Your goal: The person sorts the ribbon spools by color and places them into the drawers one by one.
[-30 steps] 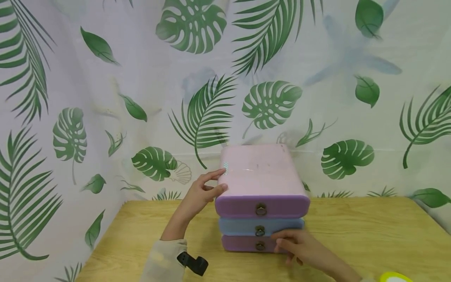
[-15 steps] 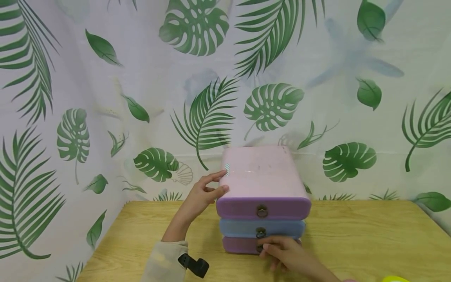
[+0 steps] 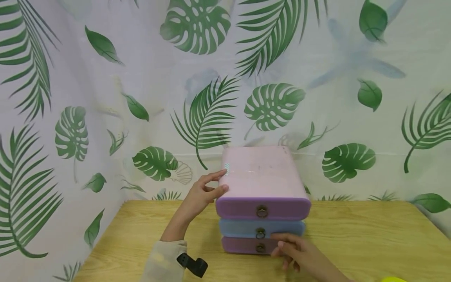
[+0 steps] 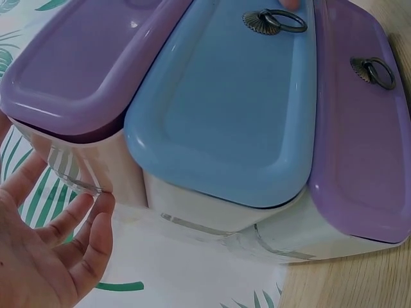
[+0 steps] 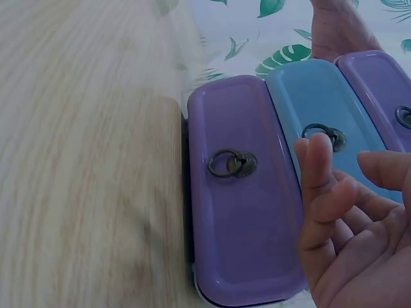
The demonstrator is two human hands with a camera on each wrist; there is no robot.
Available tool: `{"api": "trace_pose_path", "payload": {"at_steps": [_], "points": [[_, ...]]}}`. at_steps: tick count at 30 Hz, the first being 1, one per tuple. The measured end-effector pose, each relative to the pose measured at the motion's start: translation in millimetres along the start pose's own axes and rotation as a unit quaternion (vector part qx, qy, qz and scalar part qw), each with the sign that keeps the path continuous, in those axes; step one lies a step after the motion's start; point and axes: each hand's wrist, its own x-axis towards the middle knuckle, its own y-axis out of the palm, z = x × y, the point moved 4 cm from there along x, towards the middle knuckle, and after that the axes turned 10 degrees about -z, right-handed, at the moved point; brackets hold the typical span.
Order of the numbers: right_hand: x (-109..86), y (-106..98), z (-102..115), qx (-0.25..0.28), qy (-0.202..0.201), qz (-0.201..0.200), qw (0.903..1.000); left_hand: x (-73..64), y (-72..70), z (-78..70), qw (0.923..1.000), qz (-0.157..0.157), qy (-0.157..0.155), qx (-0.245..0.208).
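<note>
A small three-drawer cabinet with a pale pink top (image 3: pixel 258 170) stands on the table. Its top drawer (image 3: pixel 232 208) is purple, the middle drawer (image 3: pixel 236 227) blue and the bottom drawer (image 3: pixel 236 244) purple, each with a bronze ring pull. All three drawer fronts sit against the body. My left hand (image 3: pixel 202 194) rests with spread fingers on the cabinet's upper left side. My right hand (image 3: pixel 299 252) hovers before the right half of the lower two drawers, fingers loosely bent and holding nothing. In the right wrist view its fingertips overlap the blue drawer near its ring pull (image 5: pixel 324 136).
The wooden table (image 3: pixel 370 235) extends on both sides of the cabinet. Behind hangs a white cloth (image 3: pixel 275 62) printed with green leaves. Part of a yellow object (image 3: pixel 393 279) shows at the lower right edge. A black strap device (image 3: pixel 192 264) sits on my left wrist.
My right hand has gone left to the bottom drawer's ring pull, then back to the right, uncovering that ring. The left hand stays on the cabinet.
</note>
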Motion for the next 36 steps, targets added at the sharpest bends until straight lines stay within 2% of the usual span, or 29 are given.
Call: {"api": "trace_pose_path", "payload": {"at_steps": [7,15,22,27,33,36], "points": [[10.4,9.4,2.0,-0.016,-0.015,-0.005,0.9997,0.3,-0.2,-0.3,1.0,0.001,-0.002,-0.008],[19.9,27.6,-0.6,0.033,0.006,0.035,0.9988,3.3,6.2,3.3,0.9999,0.002,-0.007,-0.014],[15.0,28.7,0.0,0.025,-0.006,0.023,0.9994,2.6,5.7,0.8,0.9998,-0.001,-0.001,-0.019],[5.4,32.7,-7.0,0.032,0.019,0.042,0.9984,2.0,5.7,0.3,0.9999,-0.002,0.0,-0.014],[-12.4,45.0,-17.9,0.122,0.018,0.089,0.9884,0.3,5.1,1.3,1.0,-0.004,-0.001,-0.005],[-21.2,54.3,-23.6,0.172,0.042,0.093,0.9797,-1.0,4.3,1.2,1.0,-0.007,-0.002,-0.006]]}}
